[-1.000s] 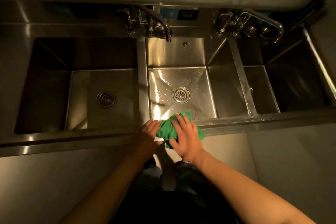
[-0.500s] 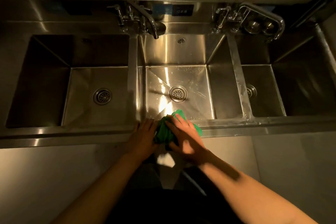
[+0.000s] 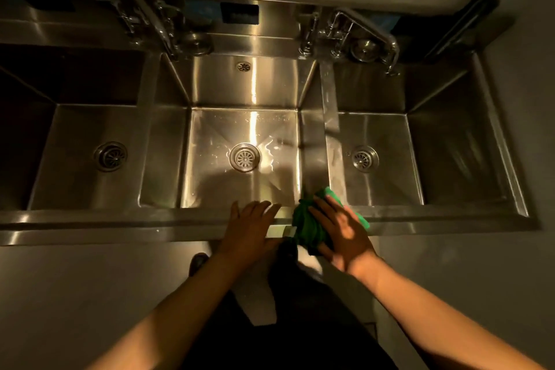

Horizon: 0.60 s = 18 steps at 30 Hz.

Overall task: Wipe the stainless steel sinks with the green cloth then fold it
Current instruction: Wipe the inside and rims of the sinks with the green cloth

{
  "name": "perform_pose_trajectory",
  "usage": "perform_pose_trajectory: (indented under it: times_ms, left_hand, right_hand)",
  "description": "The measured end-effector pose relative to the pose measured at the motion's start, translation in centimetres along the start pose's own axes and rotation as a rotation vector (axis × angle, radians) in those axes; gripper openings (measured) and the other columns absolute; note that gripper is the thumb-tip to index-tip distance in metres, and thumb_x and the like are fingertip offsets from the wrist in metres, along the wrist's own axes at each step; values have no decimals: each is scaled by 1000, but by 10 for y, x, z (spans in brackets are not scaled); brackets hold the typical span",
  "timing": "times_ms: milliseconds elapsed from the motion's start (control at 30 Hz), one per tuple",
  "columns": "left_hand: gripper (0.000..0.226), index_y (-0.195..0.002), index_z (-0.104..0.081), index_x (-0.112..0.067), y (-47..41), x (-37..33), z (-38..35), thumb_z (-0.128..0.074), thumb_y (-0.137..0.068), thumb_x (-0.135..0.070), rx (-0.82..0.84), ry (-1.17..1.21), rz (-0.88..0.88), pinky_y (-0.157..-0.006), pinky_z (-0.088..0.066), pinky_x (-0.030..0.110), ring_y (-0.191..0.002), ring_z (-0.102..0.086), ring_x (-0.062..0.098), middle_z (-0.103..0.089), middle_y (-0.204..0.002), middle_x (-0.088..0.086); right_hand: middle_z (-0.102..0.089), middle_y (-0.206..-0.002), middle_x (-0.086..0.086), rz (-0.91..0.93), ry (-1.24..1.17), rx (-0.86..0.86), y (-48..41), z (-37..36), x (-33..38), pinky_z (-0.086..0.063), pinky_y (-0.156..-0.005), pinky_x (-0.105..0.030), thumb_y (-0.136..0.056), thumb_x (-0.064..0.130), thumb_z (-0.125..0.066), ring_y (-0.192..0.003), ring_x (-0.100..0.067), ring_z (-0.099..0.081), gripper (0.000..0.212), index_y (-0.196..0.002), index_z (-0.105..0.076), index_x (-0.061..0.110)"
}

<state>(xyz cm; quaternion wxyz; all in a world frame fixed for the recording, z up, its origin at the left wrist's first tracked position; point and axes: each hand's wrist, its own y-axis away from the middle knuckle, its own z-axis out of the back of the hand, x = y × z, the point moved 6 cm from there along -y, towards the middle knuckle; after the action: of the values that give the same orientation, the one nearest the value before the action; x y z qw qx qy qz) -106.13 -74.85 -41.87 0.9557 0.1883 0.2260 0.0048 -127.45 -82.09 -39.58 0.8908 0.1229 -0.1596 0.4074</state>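
Note:
A stainless steel unit holds three sinks: left sink (image 3: 90, 129), middle sink (image 3: 222, 129) and right sink (image 3: 384, 135). The green cloth (image 3: 309, 225) lies bunched on the front rim (image 3: 120, 219), at the foot of the divider between the middle and right sinks. My right hand (image 3: 342, 234) presses flat on the cloth, fingers spread. My left hand (image 3: 249, 228) rests flat on the rim just left of the cloth, holding nothing. Water drops glint on the middle sink's floor.
Two faucets (image 3: 162, 27) (image 3: 363, 30) stand on the back ledge, with round strainers beside them. Each basin has a drain (image 3: 244, 157) in its floor. A dark pipe runs at the far right. Below the rim are my dark clothes and the floor.
My right hand has slid the cloth to the right along the front rim, toward the divider. My left hand has come off the cloth and now lies flat on the rim.

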Motion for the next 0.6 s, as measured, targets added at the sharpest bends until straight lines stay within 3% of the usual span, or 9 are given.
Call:
perform_pose_trajectory:
  times_ms: [167,333,500,600]
  left_hand:
    - [80,-161,-26,-35,-30,-47,-15,-59,-92,-61,-9,20,-48,-123,-6,63,-152,-31,24,-36,-164,-2]
    - [85,-160,-26,-37,-48,-63,-24,-58,-87,-68,-2,39,-70,-123,-4,60,-150,-33,21,-38,-162,-6]
    - [78,-158,-32,-37,-57,-56,-20,-50,-89,-69,16,67,-93,-125,-11,56,-147,-37,19,-46,-156,-6]
    - [74,-156,-38,-34,-68,-41,-10,-44,-89,-63,-3,70,-19,-123,-14,57,-145,-39,22,-50,-153,-3]
  right_hand:
    - [-23,-168,-5,19,111,69,29,9,-37,-33,-117,-54,-84,51,-72,-156,-32,-18,87,-158,-36,22]
    - [-26,-167,-5,-70,118,28,30,9,-52,-38,-112,-58,-81,53,-69,-155,-30,-23,84,-155,-42,22]
    - [-10,-171,3,-120,27,31,16,0,-58,-24,-119,-56,-87,51,-60,-158,-24,-5,82,-160,-28,29]
    - [-10,-171,2,-139,-28,-7,-10,3,-62,-25,-118,-56,-86,46,-59,-159,-24,-1,83,-160,-27,28]
